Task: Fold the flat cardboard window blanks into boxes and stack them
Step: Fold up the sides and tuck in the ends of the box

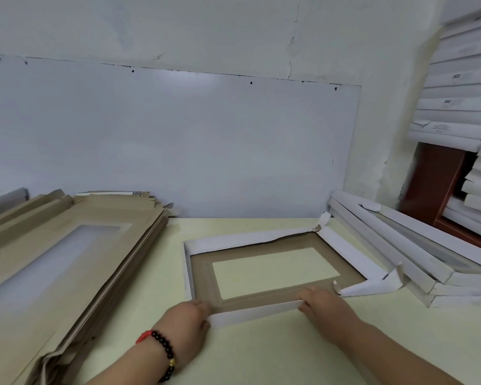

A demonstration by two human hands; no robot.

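Observation:
A cardboard window blank (203,276), brown inside and white outside, lies on the pale yellow table (261,354) with its side flaps partly raised. Both hands pinch the near white flap (254,311): my left hand (188,320) grips its left end, my right hand (321,301) its right end. The far and right flaps stand up unevenly, with torn-looking corners. A pile of flat brown blanks (67,257) with windows lies at the left. Folded white boxes (417,259) are stacked at the right.
A white wall panel (178,143) rises right behind the table. More white boxes (461,87) are piled high at the far right, beside a dark red frame (433,184). A bead bracelet (164,354) sits on my left wrist.

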